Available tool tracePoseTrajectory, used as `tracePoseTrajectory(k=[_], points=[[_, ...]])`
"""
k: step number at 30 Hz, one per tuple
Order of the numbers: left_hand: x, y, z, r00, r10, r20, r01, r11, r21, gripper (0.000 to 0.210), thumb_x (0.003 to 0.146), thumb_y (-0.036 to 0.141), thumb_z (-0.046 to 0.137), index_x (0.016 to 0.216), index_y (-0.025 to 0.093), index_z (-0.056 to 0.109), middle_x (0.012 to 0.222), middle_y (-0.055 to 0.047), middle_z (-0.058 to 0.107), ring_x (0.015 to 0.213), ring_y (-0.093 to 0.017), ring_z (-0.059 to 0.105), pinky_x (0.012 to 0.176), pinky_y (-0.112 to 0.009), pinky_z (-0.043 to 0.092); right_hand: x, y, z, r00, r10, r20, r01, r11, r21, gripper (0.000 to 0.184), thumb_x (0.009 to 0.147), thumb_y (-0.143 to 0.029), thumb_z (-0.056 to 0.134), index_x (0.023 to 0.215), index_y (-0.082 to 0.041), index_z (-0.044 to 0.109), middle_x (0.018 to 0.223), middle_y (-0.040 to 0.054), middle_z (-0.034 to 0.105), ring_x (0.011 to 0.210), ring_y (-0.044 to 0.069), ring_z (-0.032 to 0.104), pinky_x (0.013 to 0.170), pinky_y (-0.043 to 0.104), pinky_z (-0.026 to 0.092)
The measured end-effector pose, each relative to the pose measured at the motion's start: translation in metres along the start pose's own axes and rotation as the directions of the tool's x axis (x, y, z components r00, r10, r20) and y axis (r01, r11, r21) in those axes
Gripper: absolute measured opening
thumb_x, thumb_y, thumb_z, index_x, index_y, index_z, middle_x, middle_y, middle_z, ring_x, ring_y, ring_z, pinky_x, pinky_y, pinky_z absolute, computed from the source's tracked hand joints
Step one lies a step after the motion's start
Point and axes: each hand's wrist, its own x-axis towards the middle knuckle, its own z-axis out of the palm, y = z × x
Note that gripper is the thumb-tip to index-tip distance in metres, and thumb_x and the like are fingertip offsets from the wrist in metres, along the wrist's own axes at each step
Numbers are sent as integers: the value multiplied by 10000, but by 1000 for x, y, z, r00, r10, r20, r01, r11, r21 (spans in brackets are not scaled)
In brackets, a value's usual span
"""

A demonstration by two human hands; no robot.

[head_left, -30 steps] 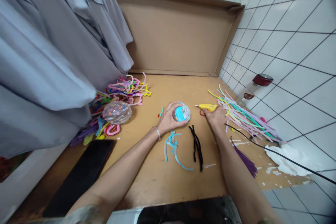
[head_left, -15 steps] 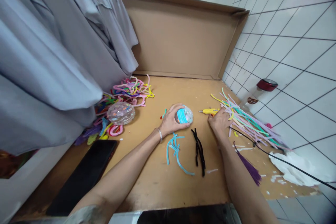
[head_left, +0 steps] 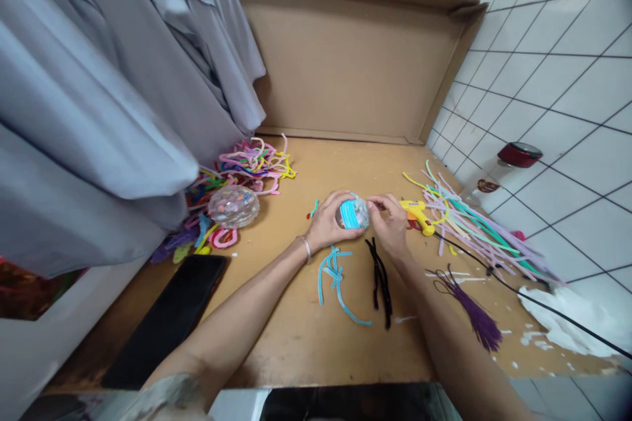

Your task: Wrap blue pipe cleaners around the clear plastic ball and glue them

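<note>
My left hand point(head_left: 330, 220) is wrapped round a clear, faceted plastic ball point(head_left: 364, 212) with bands of light-blue pipe cleaner point(head_left: 350, 214) across its side. My right hand point(head_left: 391, 222) is at the ball's right edge, thumb and forefinger pinched together; whatever is between them is too small to make out. Just right of that hand lies a yellow glue gun point(head_left: 419, 214) on the table. Nearer to me are loose light-blue pipe cleaners point(head_left: 337, 279) and a bundle of black pipe cleaners point(head_left: 379, 283).
A similar clear ball point(head_left: 234, 206) sits by a colourful pipe-cleaner heap point(head_left: 257, 161) at left, behind a black phone point(head_left: 168, 322). At right are long pastel pipe cleaners point(head_left: 474, 223), a purple tassel point(head_left: 474, 316), a red-lidded jar point(head_left: 518, 155), white tissue point(head_left: 567, 322) and a black cord point(head_left: 538, 296).
My right hand has let go of the glue gun and moved left to the ball, fingers now pinched at its edge. My left hand keeps its hold. The view has shifted slightly.
</note>
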Motion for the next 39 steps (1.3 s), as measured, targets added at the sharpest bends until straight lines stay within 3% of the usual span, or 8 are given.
tracePoseTrajectory(k=[12, 18, 26, 39], points=[[0, 0, 1, 999, 45, 7, -46, 999, 16, 661, 657, 346, 859, 1246, 234, 581, 1317, -112, 624, 1285, -298, 577, 1101, -481, 475, -1, -2, 0, 986, -99, 135, 103, 994, -25, 205, 937, -298, 530, 880, -213, 707, 836, 44, 681, 846, 200, 658, 809, 348, 530], [0, -2, 1, 998, 56, 0, -56, 998, 12, 693, 637, 349, 877, 1252, 235, 578, 1327, -115, 620, 1270, -307, 587, 1088, -489, 484, -2, 3, 1, 975, -190, 116, 196, 980, -41, 181, 954, -276, 548, 897, -228, 712, 839, 45, 679, 825, 203, 649, 792, 361, 516], [0, -4, 3, 996, 91, -17, -91, 996, -4, 687, 647, 346, 864, 1255, 218, 573, 1329, -122, 616, 1271, -305, 586, 1091, -487, 480, -3, 2, 0, 938, -313, 152, 338, 921, -193, 187, 977, -232, 530, 910, -227, 705, 853, 44, 677, 837, 207, 638, 763, 361, 448], [0, -3, 2, 998, 68, 2, -68, 998, 3, 687, 633, 316, 857, 1253, 237, 572, 1333, -109, 610, 1266, -305, 588, 1087, -488, 478, -3, 1, -2, 904, -376, 205, 423, 859, -288, 178, 960, -175, 505, 923, -217, 674, 860, 50, 658, 829, 207, 605, 731, 352, 413]])
